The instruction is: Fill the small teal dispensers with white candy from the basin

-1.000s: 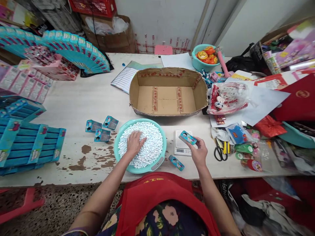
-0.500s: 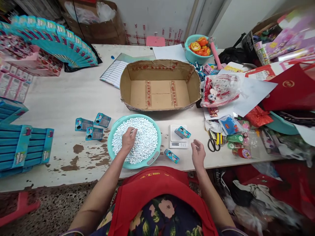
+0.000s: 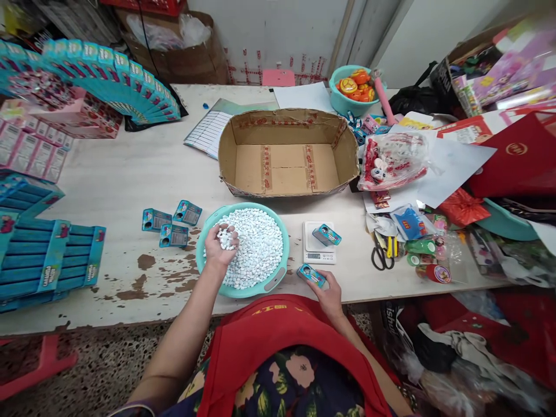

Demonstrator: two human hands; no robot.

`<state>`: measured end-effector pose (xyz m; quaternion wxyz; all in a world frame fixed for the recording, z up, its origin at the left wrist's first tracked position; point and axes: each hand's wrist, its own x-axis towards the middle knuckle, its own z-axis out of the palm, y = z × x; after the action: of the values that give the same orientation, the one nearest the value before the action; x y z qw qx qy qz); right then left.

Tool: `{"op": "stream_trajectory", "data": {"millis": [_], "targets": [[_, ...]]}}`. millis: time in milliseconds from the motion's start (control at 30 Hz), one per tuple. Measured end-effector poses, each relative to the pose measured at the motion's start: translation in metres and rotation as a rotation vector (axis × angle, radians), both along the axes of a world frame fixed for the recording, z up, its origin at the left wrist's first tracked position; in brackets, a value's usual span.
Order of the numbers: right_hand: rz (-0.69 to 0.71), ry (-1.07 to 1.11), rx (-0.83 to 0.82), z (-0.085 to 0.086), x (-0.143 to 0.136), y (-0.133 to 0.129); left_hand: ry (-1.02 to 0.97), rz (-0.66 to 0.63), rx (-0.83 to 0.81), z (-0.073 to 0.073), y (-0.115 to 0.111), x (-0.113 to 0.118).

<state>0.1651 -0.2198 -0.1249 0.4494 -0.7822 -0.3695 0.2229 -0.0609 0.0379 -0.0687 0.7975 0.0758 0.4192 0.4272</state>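
My left hand (image 3: 220, 246) is turned palm up over the left side of a turquoise basin (image 3: 285, 255), its fingers curled around a heap of small white candies (image 3: 226, 237). More white candies (image 3: 256, 249) fill the basin. To the right, my right hand (image 3: 329, 292) grips a small blue box (image 3: 311, 275) between thumb and fingers, just in front of the scale. A second blue box (image 3: 327, 234) lies on the white digital scale (image 3: 319, 257). Left of the basin sit three more small blue boxes (image 3: 174, 236) close together.
An open cardboard box (image 3: 286, 165) stands behind the basin. Stacked blue display cartons (image 3: 52, 260) fill the table's left end. Black-handled scissors (image 3: 383, 255), a yellow cutter (image 3: 391, 247) and plastic packets lie right of the scale. A bowl of orange toys (image 3: 354, 90) is at the back.
My left hand has turned palm up and now holds a heap of candies. My right hand has moved left and taken hold of the blue box in front of the scale.
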Motion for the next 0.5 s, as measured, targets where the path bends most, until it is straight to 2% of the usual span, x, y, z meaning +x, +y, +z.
{"op": "stream_trajectory", "data": {"millis": [100, 167, 267, 400, 500], "targets": [[0.043, -0.052, 0.075, 0.033, 0.002, 0.008, 0.031, -0.029, -0.101, -0.002, 0.001, 0.003], [0.077, -0.086, 0.137, 0.057, -0.002, 0.021, -0.002, -0.070, -0.135, 0.002, 0.000, 0.007], [0.154, -0.122, 0.213, 0.085, -0.014, 0.053, -0.064, -0.079, -0.054, 0.024, -0.007, 0.015], [0.372, -0.176, 0.255, 0.100, -0.036, 0.103, -0.012, -0.060, 0.185, 0.066, -0.025, 0.034], [0.466, -0.214, 0.235, 0.100, -0.051, 0.129, 0.120, 0.026, 0.425, 0.079, -0.037, 0.049]]}}
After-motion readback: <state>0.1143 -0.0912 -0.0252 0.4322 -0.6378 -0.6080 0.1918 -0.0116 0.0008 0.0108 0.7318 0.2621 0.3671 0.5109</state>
